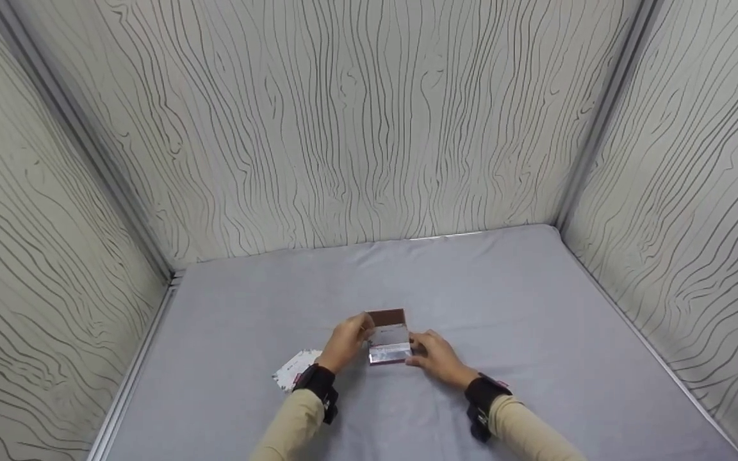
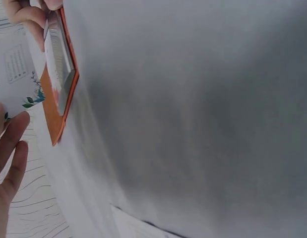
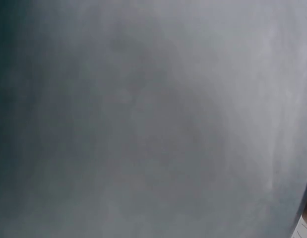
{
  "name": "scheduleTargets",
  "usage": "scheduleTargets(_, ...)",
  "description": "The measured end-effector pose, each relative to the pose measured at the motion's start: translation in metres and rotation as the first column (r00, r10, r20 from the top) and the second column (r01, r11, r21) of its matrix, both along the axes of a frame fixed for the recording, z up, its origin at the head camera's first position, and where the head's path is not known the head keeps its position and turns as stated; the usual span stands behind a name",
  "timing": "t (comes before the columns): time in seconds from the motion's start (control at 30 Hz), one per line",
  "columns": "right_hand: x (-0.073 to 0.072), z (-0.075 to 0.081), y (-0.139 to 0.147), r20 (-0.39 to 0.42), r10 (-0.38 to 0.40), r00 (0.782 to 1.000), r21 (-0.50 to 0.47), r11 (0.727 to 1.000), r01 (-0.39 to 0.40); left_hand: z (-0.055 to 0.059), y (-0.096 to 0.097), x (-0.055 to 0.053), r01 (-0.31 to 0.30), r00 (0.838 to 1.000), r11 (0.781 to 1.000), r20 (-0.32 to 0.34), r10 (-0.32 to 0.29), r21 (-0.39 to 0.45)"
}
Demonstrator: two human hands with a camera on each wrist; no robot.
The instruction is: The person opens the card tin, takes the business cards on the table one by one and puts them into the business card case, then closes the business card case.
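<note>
In the head view an open business card case lies in the middle of the table, with a brown lining and a shiny metal strip along its near side. My left hand is at its left side, pinching a white card printed with leaves, which the left wrist view shows partly over the case. Thumb and fingers of my right hand grip the case's right edge. The right wrist view catches only a sliver of a hand at its right edge.
Other white card stock with a leafy border lies left of the case, partly behind my left wrist. Grey cloth covers the table. Panels with a wood-line pattern stand at the back and both sides.
</note>
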State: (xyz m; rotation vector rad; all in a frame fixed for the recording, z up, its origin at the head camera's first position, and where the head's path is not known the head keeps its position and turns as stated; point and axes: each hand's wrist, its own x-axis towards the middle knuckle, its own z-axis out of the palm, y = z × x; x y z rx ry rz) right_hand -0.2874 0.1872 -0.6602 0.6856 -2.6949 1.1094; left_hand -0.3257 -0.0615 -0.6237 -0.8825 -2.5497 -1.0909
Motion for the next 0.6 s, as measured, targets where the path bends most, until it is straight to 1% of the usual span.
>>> scheduleTargets(0.1,0.0002,-0.0012,-0.0005,-0.007,0.004,1.0,0.003,1.0,-0.004,-0.0038,0.0,0.001,-0.001,1.0,1.0,-0.014,0.001,-0.012)
scheduleTargets(0.2,-0.0003,-0.002,-0.0003,-0.025,0.005,1.0,0.007,1.0,-0.005,-0.0051,0.0008,0.001,0.009,0.999,1.0,-0.031,-0.01,-0.018)
scheduleTargets(0.3,-0.0013,-0.002,0.0002,-0.023,-0.012,1.0,0.018,1.0,0.012,-0.0045,0.0028,0.0001,0.019,1.0,1.0,-0.023,-0.02,-0.019)
scheduleTargets(0.4,-0.0016,-0.002,0.0004,-0.027,-0.017,0.999,0.023,1.0,0.017,-0.0045,0.005,-0.0007,0.02,1.0,0.999,-0.021,-0.021,-0.041)
scheduleTargets(0.53,-0.0016,-0.0009,0.0,-0.021,-0.011,1.0,0.002,1.0,0.011,-0.0065,0.006,-0.0008,-0.009,0.999,0.996,-0.037,0.005,-0.086)
scheduleTargets(0.6,-0.0012,-0.0003,-0.0004,-0.008,-0.008,1.0,-0.009,1.0,0.008,-0.0075,0.0058,-0.0005,-0.027,0.999,0.995,-0.043,0.023,-0.096)
